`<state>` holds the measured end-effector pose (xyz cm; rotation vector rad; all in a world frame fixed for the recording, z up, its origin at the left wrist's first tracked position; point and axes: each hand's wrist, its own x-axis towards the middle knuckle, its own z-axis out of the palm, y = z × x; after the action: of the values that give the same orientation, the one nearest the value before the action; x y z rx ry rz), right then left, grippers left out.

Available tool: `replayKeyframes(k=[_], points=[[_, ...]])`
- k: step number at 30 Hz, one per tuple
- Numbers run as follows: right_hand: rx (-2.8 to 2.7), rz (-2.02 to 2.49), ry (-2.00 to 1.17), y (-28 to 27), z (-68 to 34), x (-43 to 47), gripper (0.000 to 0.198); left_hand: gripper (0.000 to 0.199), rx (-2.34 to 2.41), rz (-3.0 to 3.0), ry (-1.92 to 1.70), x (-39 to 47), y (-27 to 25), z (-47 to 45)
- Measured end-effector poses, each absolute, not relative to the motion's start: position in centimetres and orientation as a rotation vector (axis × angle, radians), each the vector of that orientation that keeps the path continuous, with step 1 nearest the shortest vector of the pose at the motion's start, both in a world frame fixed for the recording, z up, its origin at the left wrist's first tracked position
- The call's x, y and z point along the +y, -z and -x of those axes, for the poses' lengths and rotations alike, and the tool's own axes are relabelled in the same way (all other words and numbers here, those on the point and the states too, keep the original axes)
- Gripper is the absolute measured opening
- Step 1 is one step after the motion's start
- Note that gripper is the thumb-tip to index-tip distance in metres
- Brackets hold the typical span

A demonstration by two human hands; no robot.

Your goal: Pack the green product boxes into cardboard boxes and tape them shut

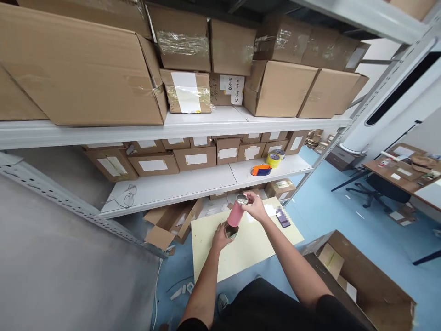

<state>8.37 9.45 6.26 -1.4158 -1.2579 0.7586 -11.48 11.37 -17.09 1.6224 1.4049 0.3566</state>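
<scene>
A pink tumbler [235, 214] with a silvery top is gripped near its upper end by my right hand [254, 207]. Its lower end is at the mouth of a small open box [230, 231], and I cannot tell how far inside it reaches. Around the left side of that box my left hand [221, 236] is wrapped, keeping it on the pale yellow table [213, 266]. To the right on the same table lies a phone [283, 218], its screen blurred.
Shelves above the table carry many cardboard boxes [282, 87]. On the lower shelf are glasses [128, 195], an orange tape dispenser [262, 170] and yellow tape rolls [273, 159]. Open cartons stand at the left [175, 220] and the right [365, 271] of the table.
</scene>
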Motion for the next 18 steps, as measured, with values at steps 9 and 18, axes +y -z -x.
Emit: replayKeyframes(k=[9,18], points=[[-1.176,1.326,-0.805,-8.0,-7.5,10.4,0.054,0.135,1.316,-1.658,-0.495,10.9,11.1,14.4],[-1.265,1.278,-0.831,-8.0,-5.4,10.2,0.054,0.092,1.095,-1.587,-1.175,10.2,-4.7,10.2]])
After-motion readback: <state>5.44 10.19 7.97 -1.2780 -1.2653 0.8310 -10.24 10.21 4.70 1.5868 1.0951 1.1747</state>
